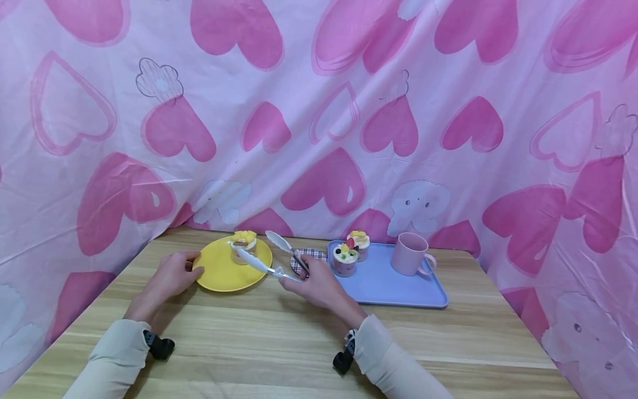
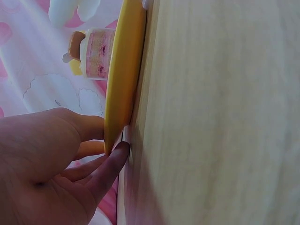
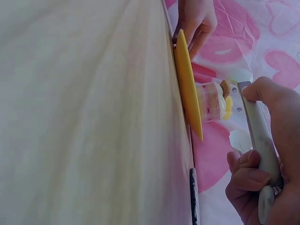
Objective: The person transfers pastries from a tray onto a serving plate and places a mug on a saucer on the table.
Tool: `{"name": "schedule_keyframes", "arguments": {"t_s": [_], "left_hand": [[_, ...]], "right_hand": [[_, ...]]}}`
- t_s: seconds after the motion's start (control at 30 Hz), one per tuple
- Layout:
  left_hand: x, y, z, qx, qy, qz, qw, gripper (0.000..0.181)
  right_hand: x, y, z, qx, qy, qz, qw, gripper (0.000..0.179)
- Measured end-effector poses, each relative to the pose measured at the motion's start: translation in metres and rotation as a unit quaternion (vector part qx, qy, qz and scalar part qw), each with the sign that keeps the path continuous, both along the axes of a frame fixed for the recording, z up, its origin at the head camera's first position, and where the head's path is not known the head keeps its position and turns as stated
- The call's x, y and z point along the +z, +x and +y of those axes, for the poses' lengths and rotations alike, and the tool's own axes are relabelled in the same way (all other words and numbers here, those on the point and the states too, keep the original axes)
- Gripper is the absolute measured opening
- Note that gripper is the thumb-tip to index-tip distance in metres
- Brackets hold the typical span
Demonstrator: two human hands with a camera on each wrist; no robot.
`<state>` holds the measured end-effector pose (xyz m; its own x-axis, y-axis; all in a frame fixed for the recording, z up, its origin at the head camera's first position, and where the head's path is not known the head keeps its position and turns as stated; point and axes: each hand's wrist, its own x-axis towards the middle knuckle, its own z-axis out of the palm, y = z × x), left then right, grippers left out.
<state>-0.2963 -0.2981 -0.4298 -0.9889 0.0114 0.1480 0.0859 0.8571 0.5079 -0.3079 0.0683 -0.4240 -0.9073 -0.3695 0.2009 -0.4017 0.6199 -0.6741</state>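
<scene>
Pale sleeves (image 1: 117, 354) are seen nearest, over the wooden surface (image 1: 249, 343). At left, a yellow plate (image 1: 219, 278) is pinched at its rim by the left hand (image 1: 171, 274); a dessert (image 1: 245, 240) is carried on it. Tongs (image 1: 255, 262), tips spread near the dessert, are gripped by the right hand (image 1: 319, 285); whether it is touched cannot be told. Beyond, a checked mat (image 1: 315, 255) is partly covered. At right, two more desserts (image 1: 345, 266) and a mug (image 1: 410, 255) are held on a blue tray (image 1: 394, 289).
</scene>
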Motion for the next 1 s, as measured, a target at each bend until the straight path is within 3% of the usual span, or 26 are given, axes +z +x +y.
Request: {"name": "schedule_keyframes", "arguments": {"t_s": [0.27, 0.7, 1.0], "left_hand": [[-0.001, 0.001, 0.000, -0.001, -0.001, -0.002, 1.0000, 0.056], [-0.002, -0.002, 0.000, 0.003, -0.008, 0.002, 1.0000, 0.056], [0.000, -0.002, 0.001, 0.007, 0.001, -0.013, 0.9999, 0.057]], "right_hand": [[0.004, 0.009, 0.012, -0.005, -0.008, 0.002, 1.0000, 0.065], [0.010, 0.013, 0.023, -0.036, -0.024, 0.015, 0.9990, 0.086], [0.011, 0.021, 0.041, -0.047, -0.022, 0.028, 0.9983, 0.072]]}}
